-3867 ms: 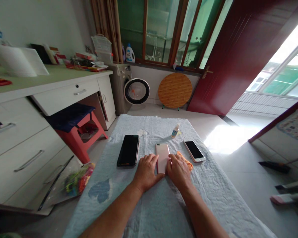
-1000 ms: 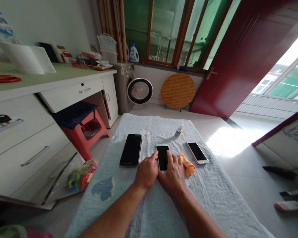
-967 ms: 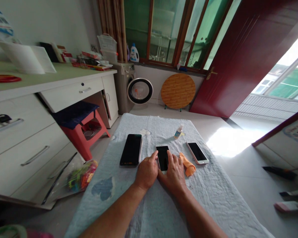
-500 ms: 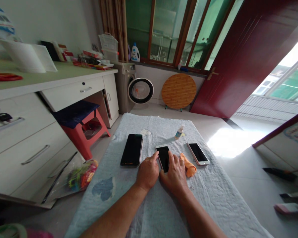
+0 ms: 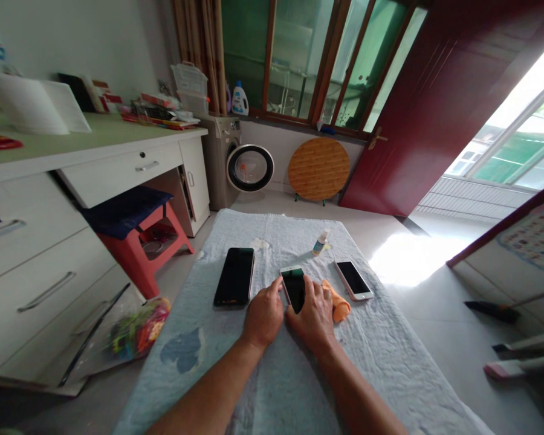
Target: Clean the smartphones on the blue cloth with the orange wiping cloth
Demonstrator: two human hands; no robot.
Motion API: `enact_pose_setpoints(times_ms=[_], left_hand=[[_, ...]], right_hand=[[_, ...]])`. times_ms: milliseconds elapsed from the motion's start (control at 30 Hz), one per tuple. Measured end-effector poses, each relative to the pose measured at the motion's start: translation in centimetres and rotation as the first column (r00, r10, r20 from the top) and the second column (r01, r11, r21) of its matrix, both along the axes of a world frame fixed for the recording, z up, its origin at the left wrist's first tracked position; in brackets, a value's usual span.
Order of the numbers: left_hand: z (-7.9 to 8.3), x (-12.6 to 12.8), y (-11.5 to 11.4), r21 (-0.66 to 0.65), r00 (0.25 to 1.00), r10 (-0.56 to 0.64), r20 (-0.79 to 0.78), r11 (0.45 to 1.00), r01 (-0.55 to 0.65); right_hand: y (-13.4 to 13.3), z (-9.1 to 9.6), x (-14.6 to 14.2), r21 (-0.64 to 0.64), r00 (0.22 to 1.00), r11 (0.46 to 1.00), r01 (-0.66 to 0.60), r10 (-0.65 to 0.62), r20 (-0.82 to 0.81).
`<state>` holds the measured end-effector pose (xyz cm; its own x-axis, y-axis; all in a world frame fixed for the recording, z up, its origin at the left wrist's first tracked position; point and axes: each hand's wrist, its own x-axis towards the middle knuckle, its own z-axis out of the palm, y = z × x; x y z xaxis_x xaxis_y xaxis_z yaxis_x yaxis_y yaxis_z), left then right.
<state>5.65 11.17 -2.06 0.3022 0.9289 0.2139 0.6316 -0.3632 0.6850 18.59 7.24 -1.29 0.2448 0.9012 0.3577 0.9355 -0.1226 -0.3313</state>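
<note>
Three phones lie on a pale blue cloth [image 5: 272, 386] covering a low table. The middle phone [image 5: 294, 285], white-edged with a dark screen up, is tilted slightly and held between both hands. My left hand [image 5: 263, 315] grips its left edge with curled fingers. My right hand [image 5: 312, 314] rests on its right edge, fingers partly over the screen. A larger black phone [image 5: 234, 277] lies to the left. A white phone [image 5: 353, 280] lies to the right. A rolled orange cloth [image 5: 339, 306] sits just beside my right hand.
A small spray bottle [image 5: 320, 242] and a crumpled white wipe [image 5: 258, 244] lie at the table's far end. A white desk with drawers [image 5: 49, 254], a red stool [image 5: 140, 235] and a bag of toys [image 5: 136, 329] stand left. Brooms [image 5: 503, 311] lie on the floor right.
About four seconds ago the middle phone lay pink back up; now its screen faces up. In the last second both hands have turned it slightly, its top leaning left.
</note>
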Motion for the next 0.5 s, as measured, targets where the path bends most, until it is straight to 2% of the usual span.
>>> enact_pose_setpoints(times_ms=[167,333,400,500], left_hand=[[-0.2,-0.1,0.2,-0.007,1.0,-0.002,0.014,1.0,0.002],[-0.3,-0.1,0.3,-0.022,1.0,-0.014,0.004,1.0,0.014],[-0.3,0.0,0.3,-0.033,1.0,-0.011,-0.004,0.999,0.011],[-0.4,0.0,0.3,-0.037,1.0,-0.011,0.001,0.999,0.011]], right_hand=[[-0.3,0.9,1.0,0.085,1.0,0.996,-0.016,0.016,0.004],[-0.3,2.2,4.0,0.217,0.999,0.976,-0.021,0.029,-0.033],[-0.1,2.8,5.8,0.228,0.995,0.973,0.047,-0.026,-0.094],[0.2,3.7,8.9,0.15,0.968,0.968,0.203,-0.175,-0.182]])
